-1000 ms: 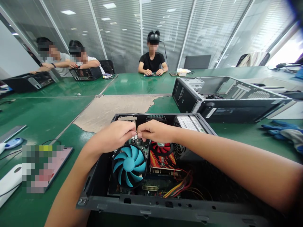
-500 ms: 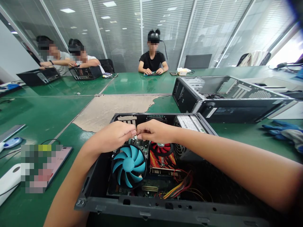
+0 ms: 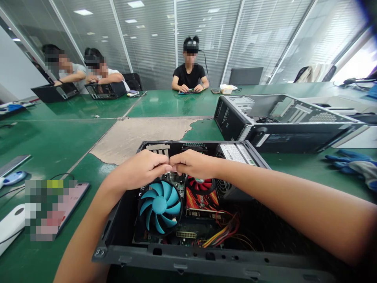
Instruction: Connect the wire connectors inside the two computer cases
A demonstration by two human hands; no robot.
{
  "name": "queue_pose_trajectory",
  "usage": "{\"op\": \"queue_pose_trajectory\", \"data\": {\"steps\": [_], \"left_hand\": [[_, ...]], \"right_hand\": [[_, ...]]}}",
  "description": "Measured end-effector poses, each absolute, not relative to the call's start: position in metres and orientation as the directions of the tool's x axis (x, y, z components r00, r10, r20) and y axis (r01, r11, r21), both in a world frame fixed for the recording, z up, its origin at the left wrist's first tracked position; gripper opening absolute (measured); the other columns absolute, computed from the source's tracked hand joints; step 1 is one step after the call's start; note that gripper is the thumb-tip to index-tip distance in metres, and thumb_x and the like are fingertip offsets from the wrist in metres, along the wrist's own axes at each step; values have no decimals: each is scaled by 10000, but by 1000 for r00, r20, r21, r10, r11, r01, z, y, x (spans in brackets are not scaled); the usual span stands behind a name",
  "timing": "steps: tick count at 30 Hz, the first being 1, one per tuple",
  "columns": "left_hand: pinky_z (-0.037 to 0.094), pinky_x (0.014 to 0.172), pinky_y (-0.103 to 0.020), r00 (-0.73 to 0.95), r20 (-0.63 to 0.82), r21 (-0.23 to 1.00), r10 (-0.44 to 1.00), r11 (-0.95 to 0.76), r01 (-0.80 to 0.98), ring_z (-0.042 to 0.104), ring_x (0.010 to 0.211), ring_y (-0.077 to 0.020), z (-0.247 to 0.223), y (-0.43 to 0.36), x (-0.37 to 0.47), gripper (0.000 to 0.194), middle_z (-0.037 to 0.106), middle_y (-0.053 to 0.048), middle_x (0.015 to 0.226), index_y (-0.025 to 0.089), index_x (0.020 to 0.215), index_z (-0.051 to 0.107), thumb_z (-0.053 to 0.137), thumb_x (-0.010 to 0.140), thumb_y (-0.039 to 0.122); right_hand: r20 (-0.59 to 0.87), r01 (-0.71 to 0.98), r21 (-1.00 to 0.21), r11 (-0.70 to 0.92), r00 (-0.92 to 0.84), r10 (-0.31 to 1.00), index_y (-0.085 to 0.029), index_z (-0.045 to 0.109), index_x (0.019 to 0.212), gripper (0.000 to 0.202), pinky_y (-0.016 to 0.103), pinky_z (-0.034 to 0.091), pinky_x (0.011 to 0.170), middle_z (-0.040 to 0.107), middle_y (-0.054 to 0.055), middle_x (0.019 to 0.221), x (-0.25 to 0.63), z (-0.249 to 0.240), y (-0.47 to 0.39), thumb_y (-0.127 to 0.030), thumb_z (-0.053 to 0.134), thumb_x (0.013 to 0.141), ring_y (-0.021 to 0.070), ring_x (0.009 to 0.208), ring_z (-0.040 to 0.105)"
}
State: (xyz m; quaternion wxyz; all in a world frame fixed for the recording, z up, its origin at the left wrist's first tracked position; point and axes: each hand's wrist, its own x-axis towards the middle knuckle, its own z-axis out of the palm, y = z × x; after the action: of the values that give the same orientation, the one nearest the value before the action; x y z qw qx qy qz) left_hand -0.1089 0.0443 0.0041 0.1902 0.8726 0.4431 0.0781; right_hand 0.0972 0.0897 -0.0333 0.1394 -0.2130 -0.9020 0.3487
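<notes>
My left hand and my right hand meet over the far part of an open computer case. Fingers of both are pinched together, tips touching, and whatever they hold is hidden behind them. Just below my left hand is a cooler fan with blue blades. Under my right hand sits a graphics card with a red fan. A bundle of coloured power cables lies loose inside the case, to the right of a pale motherboard socket. The power supply fills the far right corner.
A second open computer case stands behind on the right, with blue-grey gloves near it. On the left lie a pink phone-like slab and a white device. Three people sit across the green table, two with cases.
My fingertips have closed in on each other, covering a small pale piece that showed between them before. At the far left, a co-worker's case has shifted right.
</notes>
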Motion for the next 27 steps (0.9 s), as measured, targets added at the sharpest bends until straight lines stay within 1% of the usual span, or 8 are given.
{"op": "queue_pose_trajectory", "data": {"steps": [4,8,10,13,16,18,21,27], "left_hand": [[360,569,-237,540,24,467,841,-487,738,514,600,-99,6,42,-107,241,613,31,661,183,821,582,517,916,394],[389,589,-230,557,32,501,830,-496,710,531,619,-98,6,41,-108,166,634,26,701,175,845,580,584,857,340],[372,572,-230,559,18,486,829,-496,720,512,603,-95,5,41,-108,152,619,31,680,176,826,579,577,860,324],[318,541,-244,547,14,413,837,-503,759,457,563,-94,5,41,-109,203,566,42,614,182,764,562,527,902,327],[300,555,-255,585,10,360,811,-549,755,442,571,-95,6,41,-110,228,551,41,616,181,731,542,486,925,287],[307,574,-254,620,8,363,785,-580,730,452,594,-96,6,42,-110,232,558,38,642,179,724,531,476,930,270],[312,578,-252,625,-2,384,781,-576,721,456,604,-98,6,43,-111,233,560,38,651,181,739,540,472,938,283],[319,575,-256,588,-18,371,809,-541,755,495,600,-105,5,44,-111,278,586,33,648,188,756,577,437,959,317]], "right_hand": [[155,263,-663,701,-868,472,-187,527,769,177,270,367,657,532,-20,732,97,-35,92,-74,457,885,114,687,458],[155,266,-650,712,-871,467,-182,543,780,171,282,371,676,537,-9,761,96,-36,93,-128,456,916,124,705,458],[151,273,-641,717,-872,466,-181,555,790,172,283,376,683,554,-4,778,96,-37,93,-150,457,929,125,712,467],[161,299,-610,733,-860,485,-183,567,802,168,281,375,681,556,-7,761,96,-38,93,-163,469,937,125,704,468],[191,299,-567,767,-859,476,-181,576,812,152,281,380,692,572,-2,770,95,-37,91,-158,490,936,128,714,485],[209,272,-547,792,-872,443,-181,586,836,122,284,392,721,605,12,820,95,-35,89,-145,512,927,134,750,510],[232,235,-536,811,-883,409,-178,591,868,79,283,399,742,631,27,879,96,-33,87,-130,545,912,140,785,525],[266,224,-510,830,-877,400,-178,570,791,150,270,369,695,587,6,793,95,-32,88,-134,533,930,127,722,473]]}}
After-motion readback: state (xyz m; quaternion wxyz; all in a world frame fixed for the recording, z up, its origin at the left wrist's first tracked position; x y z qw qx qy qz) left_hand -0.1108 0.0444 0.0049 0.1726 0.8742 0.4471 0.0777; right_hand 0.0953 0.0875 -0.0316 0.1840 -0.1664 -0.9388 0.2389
